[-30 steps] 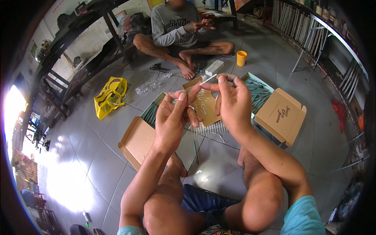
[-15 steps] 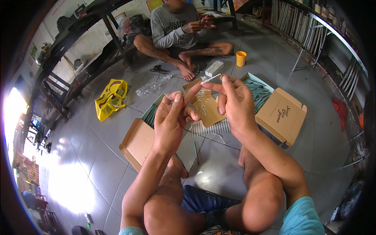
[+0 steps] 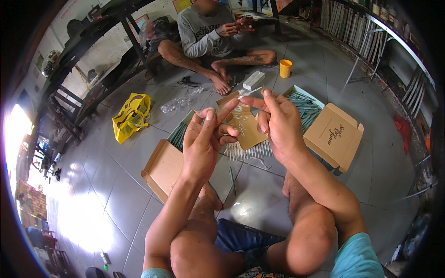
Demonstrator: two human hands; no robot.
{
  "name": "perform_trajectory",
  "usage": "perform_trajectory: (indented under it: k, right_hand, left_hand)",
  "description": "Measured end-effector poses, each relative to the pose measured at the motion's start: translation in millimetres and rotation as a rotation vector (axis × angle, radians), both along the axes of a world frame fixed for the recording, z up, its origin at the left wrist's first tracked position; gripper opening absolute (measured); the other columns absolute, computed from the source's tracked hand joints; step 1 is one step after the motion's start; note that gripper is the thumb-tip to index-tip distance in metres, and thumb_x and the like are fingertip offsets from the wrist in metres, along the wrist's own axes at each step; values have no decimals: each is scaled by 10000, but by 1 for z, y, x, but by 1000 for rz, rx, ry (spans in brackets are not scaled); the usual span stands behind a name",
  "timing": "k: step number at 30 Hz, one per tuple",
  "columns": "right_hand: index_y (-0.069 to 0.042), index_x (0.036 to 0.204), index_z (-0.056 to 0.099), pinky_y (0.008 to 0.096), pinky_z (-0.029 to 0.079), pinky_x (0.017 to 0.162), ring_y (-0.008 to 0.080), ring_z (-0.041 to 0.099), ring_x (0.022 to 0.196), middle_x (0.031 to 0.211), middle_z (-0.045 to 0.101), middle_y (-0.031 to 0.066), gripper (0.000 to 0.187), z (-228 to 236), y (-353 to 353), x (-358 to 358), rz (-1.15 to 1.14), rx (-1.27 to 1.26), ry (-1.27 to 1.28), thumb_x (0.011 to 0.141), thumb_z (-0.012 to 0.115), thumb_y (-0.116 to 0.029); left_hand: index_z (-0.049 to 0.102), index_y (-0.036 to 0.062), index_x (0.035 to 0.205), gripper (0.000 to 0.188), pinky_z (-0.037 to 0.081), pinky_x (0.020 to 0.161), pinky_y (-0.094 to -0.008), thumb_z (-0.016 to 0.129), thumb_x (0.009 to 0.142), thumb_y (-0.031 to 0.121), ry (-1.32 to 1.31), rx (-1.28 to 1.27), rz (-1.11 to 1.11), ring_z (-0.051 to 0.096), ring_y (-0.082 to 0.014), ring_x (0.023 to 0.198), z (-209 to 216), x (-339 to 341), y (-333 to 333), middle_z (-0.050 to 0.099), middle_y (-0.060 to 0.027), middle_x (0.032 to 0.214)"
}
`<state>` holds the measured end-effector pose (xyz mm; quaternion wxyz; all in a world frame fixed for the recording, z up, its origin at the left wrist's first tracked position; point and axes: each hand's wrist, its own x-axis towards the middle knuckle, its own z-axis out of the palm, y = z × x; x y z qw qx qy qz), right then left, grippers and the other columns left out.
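Note:
A thin white stick [image 3: 251,93] slants between my hands in the middle of the view. My right hand [image 3: 280,118] pinches it between thumb and index finger near its upper right end. My left hand [image 3: 204,139] reaches its index finger to the stick's lower left end, the fingertip touching or nearly touching it. The left thumb stands apart and the other fingers curl loosely, with nothing plainly in them. Below and behind the hands lie an opened brown carton [image 3: 250,132] with small white pieces on it and a row of thin white sticks [image 3: 252,154].
Cardboard boxes of green pen-like sticks [image 3: 306,109] stand right and left [image 3: 177,135]. One green stick [image 3: 232,180] lies between my feet. Beyond are a yellow bag [image 3: 132,118], clear plastic [image 3: 181,101], a white box [image 3: 253,80], an orange cup [image 3: 285,69] and a seated person [image 3: 208,34].
My hands keep nearly the same pose; the right hand and the white stick shift very slightly. The seated person's hands move a little.

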<state>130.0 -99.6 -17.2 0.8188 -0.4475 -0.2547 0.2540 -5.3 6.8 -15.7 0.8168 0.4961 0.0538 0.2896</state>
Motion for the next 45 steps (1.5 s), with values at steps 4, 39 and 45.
perform_trajectory:
  k: [4, 39, 45]
  right_hand:
    - [2, 979, 550, 199, 388, 444, 58, 449, 430, 986, 737, 138, 284, 2, 0, -2, -19, 0, -35, 1053, 419, -239]
    - [-46, 930, 508, 192, 332, 433, 43, 371, 436, 995, 723, 194, 275, 3, -2, -2, -38, 19, -55, 1070, 397, -256]
    - [-9, 985, 495, 189, 376, 443, 50, 436, 447, 991, 727, 195, 255, 2, -6, 5, -24, 38, -53, 1064, 404, -234]
  left_hand:
    - [433, 87, 1087, 145, 549, 738, -266, 420, 1066, 230, -8, -4, 1, 637, -135, 782, 0, 1, -1, 482, -246, 1418]
    - [405, 90, 1121, 153, 542, 731, -255, 415, 1067, 234, -8, 31, 46, 614, -122, 776, 1, -4, 2, 476, -260, 1420]
    - [412, 85, 1124, 166, 546, 740, -267, 438, 1060, 236, 1, 14, 73, 624, -143, 794, -2, -7, 6, 513, -241, 1391]
